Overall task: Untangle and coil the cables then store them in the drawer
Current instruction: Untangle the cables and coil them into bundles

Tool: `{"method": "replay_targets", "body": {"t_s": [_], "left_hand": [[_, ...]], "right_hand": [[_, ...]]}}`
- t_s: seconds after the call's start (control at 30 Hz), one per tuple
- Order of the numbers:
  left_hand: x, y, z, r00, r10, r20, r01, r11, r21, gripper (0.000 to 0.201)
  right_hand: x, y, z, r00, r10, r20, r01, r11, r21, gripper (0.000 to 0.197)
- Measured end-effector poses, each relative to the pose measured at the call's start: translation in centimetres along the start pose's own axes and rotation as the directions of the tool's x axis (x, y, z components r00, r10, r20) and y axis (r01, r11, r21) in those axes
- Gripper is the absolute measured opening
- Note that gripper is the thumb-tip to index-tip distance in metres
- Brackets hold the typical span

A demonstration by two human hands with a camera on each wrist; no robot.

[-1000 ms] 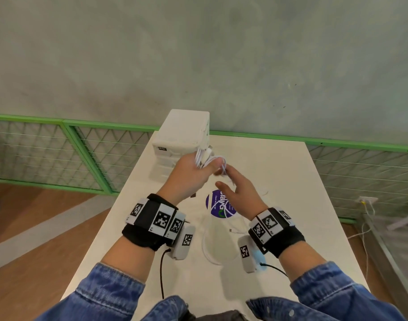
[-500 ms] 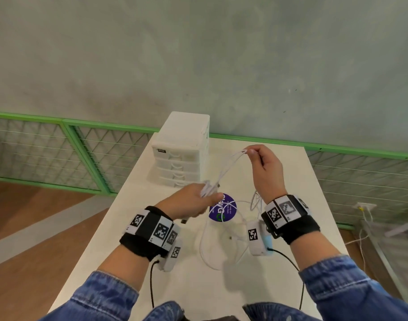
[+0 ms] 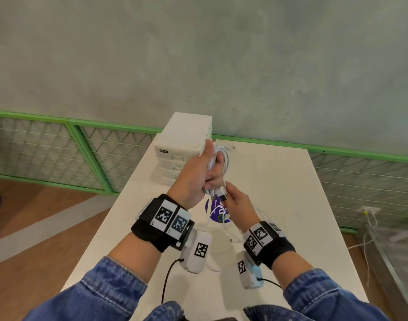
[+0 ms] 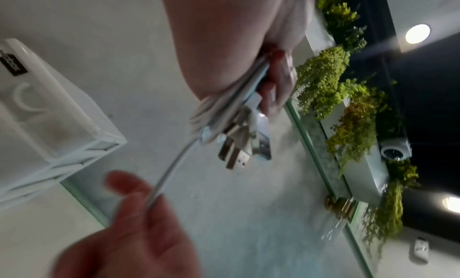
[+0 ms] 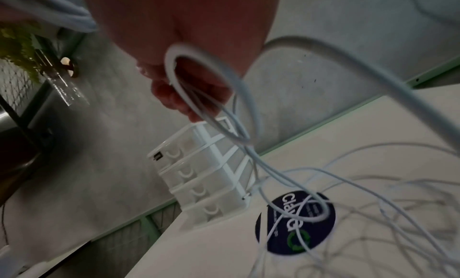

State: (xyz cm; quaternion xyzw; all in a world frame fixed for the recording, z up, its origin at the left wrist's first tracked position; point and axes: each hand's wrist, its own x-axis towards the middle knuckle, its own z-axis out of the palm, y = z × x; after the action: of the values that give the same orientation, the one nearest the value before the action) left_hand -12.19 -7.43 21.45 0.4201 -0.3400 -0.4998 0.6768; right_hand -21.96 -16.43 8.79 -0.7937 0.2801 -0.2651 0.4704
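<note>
My left hand (image 3: 206, 172) is raised in front of the white drawer unit (image 3: 183, 144) and grips a coiled bundle of white cable (image 3: 222, 156). In the left wrist view the bundle (image 4: 219, 109) sits between thumb and fingers, with USB plugs (image 4: 236, 154) sticking out below. My right hand (image 3: 228, 198) is just under the left and pinches one strand of the same cable (image 4: 169, 174) next to the plugs. Cable loops (image 5: 199, 85) hang from the right hand. More white cables (image 5: 373, 203) lie tangled on the table. All drawers (image 5: 189, 174) look shut.
The white table (image 3: 279, 205) carries a round purple sticker (image 3: 218, 213) under the hands. The drawer unit stands at the table's far left corner. A green mesh fence (image 3: 82, 154) runs behind the table and a grey wall rises beyond it.
My right hand, which had drawn a strand up and to the right, has come back down to the left hand. The left hand has risen toward the drawer unit with the coil.
</note>
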Motion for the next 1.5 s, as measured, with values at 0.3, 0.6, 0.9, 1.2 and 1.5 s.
{"method": "replay_targets", "body": {"t_s": [0.3, 0.6, 0.9, 1.2, 1.5], "left_hand": [[1.8, 1.6, 0.3, 0.945, 0.278, -0.170, -0.290, 0.956, -0.051, 0.043], [3.7, 1.0, -1.4, 0.867, 0.430, -0.252, -0.356, 0.888, 0.290, 0.025], [4.7, -2.2, -3.6, 0.946, 0.303, 0.111, -0.244, 0.447, 0.861, 0.023], [1.2, -3.2, -2.6, 0.939, -0.340, 0.041, 0.171, 0.567, 0.806, 0.046], [0.8, -2.9, -3.5, 0.984, -0.058, -0.169, 0.175, 0.501, 0.848, 0.032]], "right_hand": [[-2.3, 1.5, 0.6, 0.982, 0.081, 0.169, -0.064, 0.993, -0.101, 0.020], [-3.0, -1.6, -1.4, 0.993, -0.053, 0.109, 0.064, 0.993, -0.099, 0.021], [-2.5, -5.5, -2.4, 0.982, -0.122, 0.145, 0.113, 0.991, 0.068, 0.015], [-1.2, -3.2, -6.1, 0.999, 0.017, -0.034, -0.014, 0.996, 0.089, 0.018], [-1.9, 1.5, -6.9, 0.999, -0.037, 0.038, 0.042, 0.988, -0.146, 0.034]]}}
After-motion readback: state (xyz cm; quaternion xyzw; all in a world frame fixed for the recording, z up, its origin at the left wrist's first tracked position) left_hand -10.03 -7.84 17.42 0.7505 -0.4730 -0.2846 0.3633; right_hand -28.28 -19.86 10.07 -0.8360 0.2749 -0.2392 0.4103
